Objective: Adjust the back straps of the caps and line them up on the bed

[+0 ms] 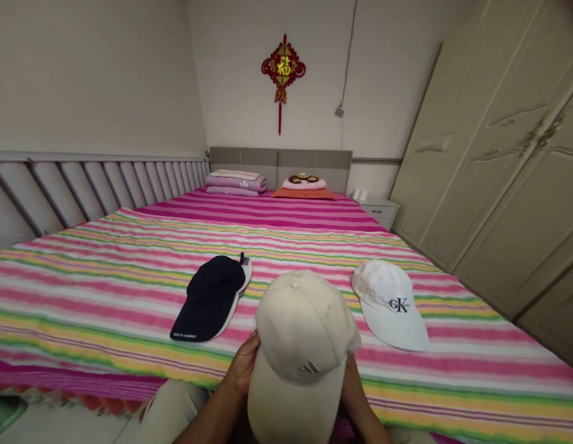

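A beige baseball cap (pixel 302 327) with a small three-bar logo is held up at the bed's near edge, its brim pointing toward me. My left hand (pixel 246 364) grips the cap's left side, the fingers partly behind it. On the other side, my right hand (pixel 350 376) is mostly hidden by the cap, and its fingers do not show clearly. To the left on the bed lies a dark navy cap (pixel 214 293) with small white lettering on its brim. A white cap (pixel 388 302) with dark letters rests to the right.
The bed carries a striped bedspread (pixel 129 296). Folded purple bedding (pixel 235 184) and a pink and orange stack (pixel 305 188) sit by the headboard (pixel 309 161). A metal railing (pixel 92 188) runs along the left. A nightstand (pixel 381 209) and wardrobe (pixel 490 154) stand at the right.
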### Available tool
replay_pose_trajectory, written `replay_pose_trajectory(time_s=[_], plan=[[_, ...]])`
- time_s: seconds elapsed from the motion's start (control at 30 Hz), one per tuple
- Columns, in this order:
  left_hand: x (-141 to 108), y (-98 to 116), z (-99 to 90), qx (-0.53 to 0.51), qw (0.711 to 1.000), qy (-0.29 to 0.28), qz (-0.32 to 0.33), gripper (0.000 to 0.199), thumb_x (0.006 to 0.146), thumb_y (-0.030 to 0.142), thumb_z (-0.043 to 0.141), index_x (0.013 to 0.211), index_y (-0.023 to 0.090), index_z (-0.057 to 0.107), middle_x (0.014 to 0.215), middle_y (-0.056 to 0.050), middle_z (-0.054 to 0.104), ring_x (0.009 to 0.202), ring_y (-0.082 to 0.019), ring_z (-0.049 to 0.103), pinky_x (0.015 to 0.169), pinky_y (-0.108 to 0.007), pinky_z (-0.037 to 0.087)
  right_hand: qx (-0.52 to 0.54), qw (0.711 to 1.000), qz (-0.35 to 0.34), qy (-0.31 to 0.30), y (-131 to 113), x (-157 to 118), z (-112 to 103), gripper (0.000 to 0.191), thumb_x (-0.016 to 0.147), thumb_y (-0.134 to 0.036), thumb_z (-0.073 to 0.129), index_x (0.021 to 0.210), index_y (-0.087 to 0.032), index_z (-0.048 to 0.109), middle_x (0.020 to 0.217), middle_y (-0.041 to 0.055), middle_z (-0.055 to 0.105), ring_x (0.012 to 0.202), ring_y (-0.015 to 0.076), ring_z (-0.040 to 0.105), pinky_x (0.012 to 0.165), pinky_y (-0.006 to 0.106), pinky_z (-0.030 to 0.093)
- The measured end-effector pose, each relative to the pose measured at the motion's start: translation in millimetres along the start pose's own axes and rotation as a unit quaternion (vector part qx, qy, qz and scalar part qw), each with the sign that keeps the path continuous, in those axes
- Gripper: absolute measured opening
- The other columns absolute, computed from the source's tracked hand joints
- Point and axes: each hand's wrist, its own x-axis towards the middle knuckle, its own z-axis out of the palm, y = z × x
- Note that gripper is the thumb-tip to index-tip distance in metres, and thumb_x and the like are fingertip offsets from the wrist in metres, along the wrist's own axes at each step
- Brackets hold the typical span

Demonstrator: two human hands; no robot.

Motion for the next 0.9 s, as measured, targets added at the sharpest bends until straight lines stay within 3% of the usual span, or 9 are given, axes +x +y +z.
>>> replay_pose_trajectory(time_s=[0.07, 0.17, 0.3, 0.47, 0.63, 0.8, 0.9], plan=[[2.8, -2.2, -4.2, -0.012, 1.0, 0.001, -0.021, 0.023, 0.068, 0.02, 0.06, 0.091, 0.019, 0.064, 0.081, -0.006, 0.07, 0.094, -0.027, 0.06, 0.088, -0.042, 0.04, 0.089, 0.996, 0.022, 0.001, -5.0, 0.8, -4.5, 0.016, 0.071, -0.031, 0.063, 0.081, -0.02, 0.062, 0.08, 0.0023, 0.067, 0.083, 0.0203, 0.061, 0.076, 0.036, 0.048], [8.0, -9.0, -7.9, -0.026, 0.998, -0.013, -0.056, 0.029, 0.068, 0.024, 0.06, 0.095, 0.017, 0.063, 0.086, -0.007, 0.07, 0.096, -0.028, 0.059, 0.09, -0.043, 0.039, 0.201, 0.979, 0.039, -0.021, -20.0, 1.7, -9.7, 0.026, 0.064, -0.042, 0.065, 0.081, -0.023, 0.063, 0.086, 0.0035, 0.069, 0.09, 0.0217, 0.06, 0.077, 0.036, 0.048], [12.2, -18.1, -9.3, -0.036, 0.995, -0.028, -0.089, 0.033, 0.066, 0.029, 0.062, 0.096, 0.016, 0.063, 0.089, -0.008, 0.069, 0.099, -0.029, 0.057, 0.092, -0.043, 0.037, 0.17, 0.982, 0.075, -0.044, -35.6, 0.6, -4.0, 0.043, 0.065, -0.058, 0.056, 0.086, -0.022, 0.062, 0.087, 0.0062, 0.069, 0.095, 0.0245, 0.059, 0.077, 0.04, 0.047], [11.0, -19.0, -9.4, -0.041, 0.995, -0.021, -0.084, 0.024, 0.07, 0.027, 0.059, 0.091, 0.017, 0.065, 0.089, -0.007, 0.07, 0.101, -0.027, 0.056, 0.094, -0.042, 0.035, 0.159, 0.978, 0.13, -0.027, -33.2, 4.0, 3.7, 0.036, 0.068, -0.047, 0.061, 0.09, -0.019, 0.064, 0.08, 0.0055, 0.071, 0.089, 0.0253, 0.062, 0.075, 0.04, 0.048], [12.1, -17.0, -4.4, -0.036, 0.996, -0.007, -0.081, 0.024, 0.075, 0.032, 0.054, 0.09, 0.016, 0.065, 0.087, -0.007, 0.07, 0.099, -0.026, 0.058, 0.093, -0.041, 0.036, 0.213, 0.966, 0.144, -0.008, -24.9, 10.6, -5.1, 0.026, 0.068, -0.034, 0.065, 0.09, -0.019, 0.064, 0.075, 0.0022, 0.071, 0.086, 0.0219, 0.063, 0.074, 0.035, 0.05], [24.8, -21.2, 3.2, -0.015, 0.999, 0.035, -0.008, 0.02, 0.075, 0.02, 0.056, 0.093, 0.024, 0.061, 0.085, -0.001, 0.07, 0.088, -0.02, 0.062, 0.089, -0.037, 0.04, 0.194, 0.973, 0.109, 0.057, -13.1, 9.0, -21.5, 0.018, 0.068, -0.027, 0.067, 0.083, -0.019, 0.064, 0.082, 0.0002, 0.071, 0.087, 0.0158, 0.062, 0.074, 0.025, 0.05], [40.2, -22.9, 6.0, 0.008, 0.999, 0.033, 0.008, 0.025, 0.074, 0.019, 0.057, 0.099, 0.023, 0.058, 0.084, -0.002, 0.07, 0.083, -0.02, 0.064, 0.086, -0.037, 0.042, 0.13, 0.988, 0.078, 0.04, -6.9, 5.9, -33.2, 0.018, 0.068, -0.029, 0.066, 0.082, -0.02, 0.063, 0.08, 0.0003, 0.07, 0.078, 0.0159, 0.064, 0.065, 0.024, 0.051]])
